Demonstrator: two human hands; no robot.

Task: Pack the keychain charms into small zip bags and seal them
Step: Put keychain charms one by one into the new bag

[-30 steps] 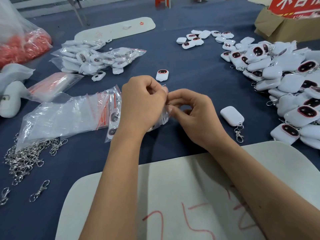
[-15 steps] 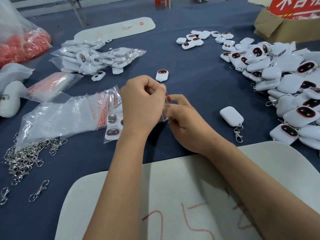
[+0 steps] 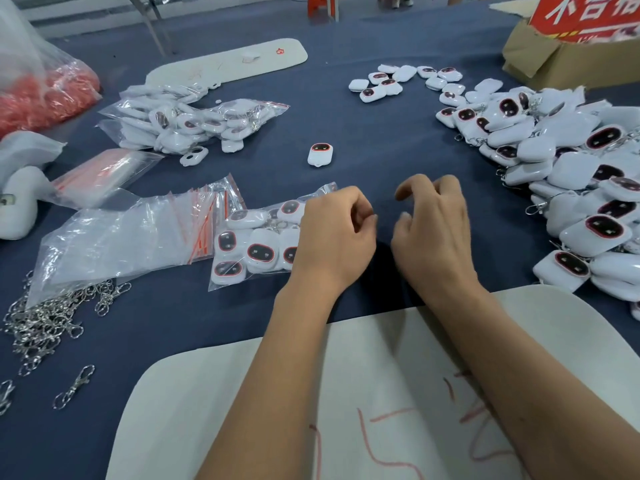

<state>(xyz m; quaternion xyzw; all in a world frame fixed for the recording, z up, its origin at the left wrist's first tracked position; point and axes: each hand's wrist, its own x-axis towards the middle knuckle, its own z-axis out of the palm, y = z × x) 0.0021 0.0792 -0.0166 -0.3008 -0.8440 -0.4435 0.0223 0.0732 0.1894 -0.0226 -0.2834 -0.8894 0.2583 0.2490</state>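
Both hands hover over the dark blue cloth-covered table (image 3: 346, 133), close together but apart. The left hand (image 3: 337, 237) has its fingers curled inward and lies over the right end of a clear zip bag filled with white keychain charms with dark oval faces rimmed in red (image 3: 256, 244); whether its fingers pinch the bag's edge cannot be told. The right hand (image 3: 433, 223) holds nothing, its fingers loosely bent above bare cloth. Left of the filled bag lies a stack of empty clear zip bags with red seal strips (image 3: 131, 240), and near that a heap of silver metal lobster clasps (image 3: 45, 320). Further off on the left sits a pile of already filled clear bags (image 3: 187, 123). One loose white charm (image 3: 320, 154) lies face up beyond the hands. A large heap of loose white charms (image 3: 571, 174) covers the right side, with a brown cardboard box (image 3: 554, 60) behind it. A white rounded board with red marker scribbles (image 3: 346, 410) lies nearest, under the forearms.
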